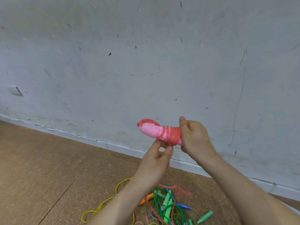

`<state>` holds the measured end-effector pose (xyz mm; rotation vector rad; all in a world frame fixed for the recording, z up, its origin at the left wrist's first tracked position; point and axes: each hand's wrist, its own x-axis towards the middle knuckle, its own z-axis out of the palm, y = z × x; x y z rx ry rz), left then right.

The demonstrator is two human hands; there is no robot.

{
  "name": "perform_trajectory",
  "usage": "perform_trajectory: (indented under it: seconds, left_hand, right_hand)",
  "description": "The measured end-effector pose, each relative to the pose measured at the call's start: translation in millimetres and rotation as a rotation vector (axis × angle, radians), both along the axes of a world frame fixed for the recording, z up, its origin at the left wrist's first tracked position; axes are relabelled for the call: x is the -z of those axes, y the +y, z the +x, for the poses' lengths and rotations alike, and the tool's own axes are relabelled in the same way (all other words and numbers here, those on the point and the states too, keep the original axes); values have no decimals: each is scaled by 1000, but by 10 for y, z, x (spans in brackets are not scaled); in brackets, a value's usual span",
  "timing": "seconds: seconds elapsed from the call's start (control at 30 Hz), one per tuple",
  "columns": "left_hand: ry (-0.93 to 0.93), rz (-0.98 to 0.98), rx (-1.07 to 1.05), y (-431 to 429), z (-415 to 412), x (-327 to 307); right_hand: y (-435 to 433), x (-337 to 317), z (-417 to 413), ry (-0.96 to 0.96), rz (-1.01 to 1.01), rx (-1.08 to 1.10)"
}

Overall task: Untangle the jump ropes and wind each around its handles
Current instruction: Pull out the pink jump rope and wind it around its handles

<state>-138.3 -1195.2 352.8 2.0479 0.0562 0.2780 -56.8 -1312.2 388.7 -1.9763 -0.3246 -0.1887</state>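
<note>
Ends of pink handles (151, 129) inside right hand (194, 137), red rope (172, 133) end behind left fingers (169, 148) — floor pile (168, 207) cropped

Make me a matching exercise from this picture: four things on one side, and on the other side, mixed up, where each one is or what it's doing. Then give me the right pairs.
Column one
1. pink handles
2. yellow rope
3. right hand
4. green handles

Column two
A. in the tangled pile on the floor
B. grips one end of the wrapped bundle
C. held up, wrapped in coils of red rope
D. in loose loops at the pile's left edge

Pairs: 1-C, 2-D, 3-B, 4-A
</note>
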Motion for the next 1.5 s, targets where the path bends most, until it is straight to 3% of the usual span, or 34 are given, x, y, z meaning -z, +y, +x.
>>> perform_trajectory:
  seconds: [0.07, 0.13, 0.2, 0.33, 0.4, 0.53, 0.73, 0.97, 1.17, 1.27, 1.4, 1.5]
  left_hand:
    - [-129, 557, -26, 24, -26, 47]
    - [-177, 1001, 5, -45, -99, -7]
    - [-210, 1215, 27, -151, -140, -79]
    - [-282, 1292, 72, 7, -176, -214]
    - [-319, 1243, 106, 162, -165, -262]
    - [-362, 1125, 114, 357, -116, -261]
    - [-201, 906, 139, 356, -70, -252]
    - [-167, 639, 286, 401, -115, -374]
    - [-7, 125, 132, 423, -83, -448]
    - [98, -127, 228, 463, -52, -418]
    - [167, -461, 316, 475, 9, -306]
    - [182, -480, 279, 329, 67, -245]
  right_hand:
    - [10, -3, 20, 127, 135, 18]
    - [57, 36, 29, 71, 7, 57]
    - [105, 93, 7, -35, -193, 88]
    - [209, 176, -65, -132, -383, 43]
    - [209, 161, -102, -116, -463, -29]
    - [238, 172, -182, -201, -439, -173]
    - [189, 267, -94, 98, -231, -89]
    - [109, 204, -181, -180, -482, -240]
    - [65, 42, -268, -188, -176, -396]
    - [14, -21, -318, -159, -124, -448]
    - [20, -77, -334, -17, 94, -433]
    - [3, -74, -305, 137, 273, -379]
